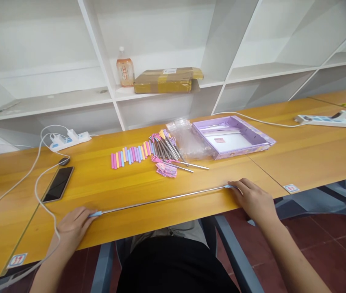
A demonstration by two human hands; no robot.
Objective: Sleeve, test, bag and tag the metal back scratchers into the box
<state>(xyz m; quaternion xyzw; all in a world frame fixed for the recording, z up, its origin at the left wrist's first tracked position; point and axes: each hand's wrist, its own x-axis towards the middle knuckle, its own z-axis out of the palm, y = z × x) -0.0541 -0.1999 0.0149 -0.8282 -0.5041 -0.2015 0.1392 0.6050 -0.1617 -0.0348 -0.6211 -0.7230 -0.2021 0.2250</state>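
"What do the hands have?"

"A long metal rod (166, 198), low in the middle of the frame, over the table (112, 187). The left hand (72, 228) pinches one blue end (96, 213) at lower left. The right hand (253, 199) pinches the other, right of the middle. The hands are wide apart."

"Which step is it?"

"I think it's holding the rod out long (just my guess). The next move seems to need a good grip on both ends, kept straight so it won't bend."

"What's around it?"

"In the middle, pink cards (166, 170), a pile of rods (166, 148) and a row of colored sticks (131, 156). Right of those, a clear bag (188, 140) and a purple box (242, 150). A phone (59, 184) lies at the left."
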